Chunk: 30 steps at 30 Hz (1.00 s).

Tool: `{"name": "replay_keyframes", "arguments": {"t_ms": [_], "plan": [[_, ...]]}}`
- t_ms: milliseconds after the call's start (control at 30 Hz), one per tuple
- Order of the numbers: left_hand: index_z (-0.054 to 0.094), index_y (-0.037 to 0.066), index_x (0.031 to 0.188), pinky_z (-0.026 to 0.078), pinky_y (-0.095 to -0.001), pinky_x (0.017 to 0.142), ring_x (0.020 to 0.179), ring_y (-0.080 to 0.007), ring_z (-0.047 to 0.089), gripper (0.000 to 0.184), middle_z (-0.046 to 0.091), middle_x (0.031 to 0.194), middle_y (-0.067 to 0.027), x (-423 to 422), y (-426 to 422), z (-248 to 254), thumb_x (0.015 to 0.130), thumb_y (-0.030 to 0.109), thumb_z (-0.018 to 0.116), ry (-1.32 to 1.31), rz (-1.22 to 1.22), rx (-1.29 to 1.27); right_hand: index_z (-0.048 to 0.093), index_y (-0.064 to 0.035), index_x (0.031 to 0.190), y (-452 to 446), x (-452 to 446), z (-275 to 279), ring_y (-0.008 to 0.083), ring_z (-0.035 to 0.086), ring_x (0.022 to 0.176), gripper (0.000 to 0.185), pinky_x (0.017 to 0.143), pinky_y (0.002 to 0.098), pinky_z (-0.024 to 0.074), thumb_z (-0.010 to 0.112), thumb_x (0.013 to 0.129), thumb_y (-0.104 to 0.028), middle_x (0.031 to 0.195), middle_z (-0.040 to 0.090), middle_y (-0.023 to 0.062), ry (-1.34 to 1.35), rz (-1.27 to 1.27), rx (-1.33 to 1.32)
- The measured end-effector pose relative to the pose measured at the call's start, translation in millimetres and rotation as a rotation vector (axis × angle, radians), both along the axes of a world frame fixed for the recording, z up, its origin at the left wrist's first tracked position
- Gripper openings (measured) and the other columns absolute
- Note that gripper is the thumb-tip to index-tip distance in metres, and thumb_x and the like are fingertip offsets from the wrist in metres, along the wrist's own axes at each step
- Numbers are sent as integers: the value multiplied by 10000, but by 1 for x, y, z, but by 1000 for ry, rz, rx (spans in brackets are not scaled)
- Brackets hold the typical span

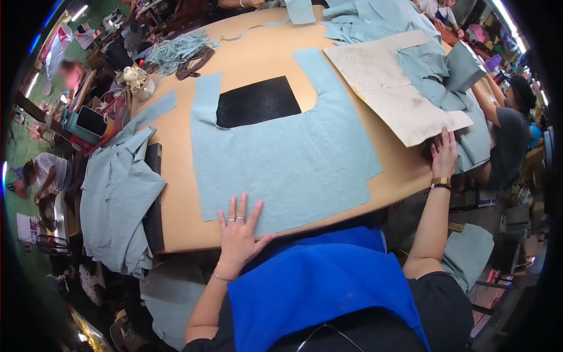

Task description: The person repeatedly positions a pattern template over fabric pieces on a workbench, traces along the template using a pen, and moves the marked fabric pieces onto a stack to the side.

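Note:
A large light blue-green cut piece (281, 164) lies flat on the tan table (182, 232), its two arms pointing to the far side. Between those arms shows a black sheet (258, 101), partly under the piece. My left hand (237, 234) rests with fingers spread on the near edge of the piece, holding nothing. To the right, my right hand (444, 154) is at the near corner of a whitish pattern board (390, 88), some fingers over its edge; the thumb side is partly hidden. The board lies tilted over blue-green material.
Blue-green material (117, 193) is heaped at the left edge. Thin strips (179, 53) and a jar-like container (139, 82) stand farther back. More cut pieces (381, 17) lie at the far right. A person (510, 129) stands beside the table's right side.

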<state>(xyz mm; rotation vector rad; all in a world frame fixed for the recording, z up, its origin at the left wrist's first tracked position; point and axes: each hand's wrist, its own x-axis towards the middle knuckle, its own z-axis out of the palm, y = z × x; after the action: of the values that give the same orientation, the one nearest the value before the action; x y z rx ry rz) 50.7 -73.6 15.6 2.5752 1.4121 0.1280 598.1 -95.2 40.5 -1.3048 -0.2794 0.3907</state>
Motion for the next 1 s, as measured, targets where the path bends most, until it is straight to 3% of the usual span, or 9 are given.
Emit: {"name": "replay_keyframes", "arguments": {"t_ms": [100,133,267,367,600,700,800,900,1000], "plan": [[400,183,1463,179,-698,1050,1415,-438,221,853,255,1548,-195,0,0,-1,800,703,533,-2,0,18,447,-58,1356,30,1,4,118,599,893,685,704,274,472,808,793,-210,1088,630,2,50,-103,172],[400,178,1462,181,-697,1050,1416,-436,222,853,256,1548,-195,0,0,-1,802,701,532,-6,-1,19,550,-71,1203,36,4,7,122,621,880,494,735,287,493,804,794,-182,1038,652,3,100,-28,254],[398,163,1459,186,-692,1054,1419,-422,225,842,261,1548,-182,-2,-2,-1,812,683,538,-28,3,19,598,-54,1047,77,6,8,154,647,902,287,780,305,525,764,820,-111,1014,660,44,8,57,70],[414,162,1443,198,-693,1051,1404,-421,251,811,285,1533,-183,-4,1,-1,819,659,556,-82,29,-1,599,-43,1058,95,4,19,164,647,889,268,774,308,531,739,833,-86,1019,658,54,-141,192,178],[392,181,1455,170,-694,1062,1415,-440,213,772,288,1521,-216,-8,61,-3,845,617,572,-116,210,105,601,-79,1128,118,-54,13,187,652,905,271,771,322,554,674,896,-198,1037,668,60,409,380,303],[387,193,1460,147,-699,1067,1430,-443,174,809,258,1531,-232,11,82,3,818,643,588,-101,217,121,520,-150,1229,141,-113,-33,201,561,1053,370,857,459,500,668,895,-208,1154,584,30,393,478,233],[369,203,1471,130,-704,1071,1441,-433,147,868,212,1557,-211,23,89,-1,780,670,610,-48,234,84,540,-46,1160,172,-164,-57,230,531,1094,333,861,538,503,652,901,-224,1158,553,78,297,399,237],[352,209,1481,124,-704,1073,1447,-417,140,916,186,1573,-187,24,90,-3,750,689,624,-26,238,65,589,-18,1015,205,-194,-62,204,583,898,295,776,428,537,626,925,-297,993,590,59,158,293,139],[342,198,1485,131,-698,1076,1449,-391,161,945,203,1572,-170,18,86,-4,734,690,637,-21,228,74,598,-36,988,218,-204,-53,158,563,886,266,830,430,525,597,947,-299,951,592,42,117,273,39]]}}
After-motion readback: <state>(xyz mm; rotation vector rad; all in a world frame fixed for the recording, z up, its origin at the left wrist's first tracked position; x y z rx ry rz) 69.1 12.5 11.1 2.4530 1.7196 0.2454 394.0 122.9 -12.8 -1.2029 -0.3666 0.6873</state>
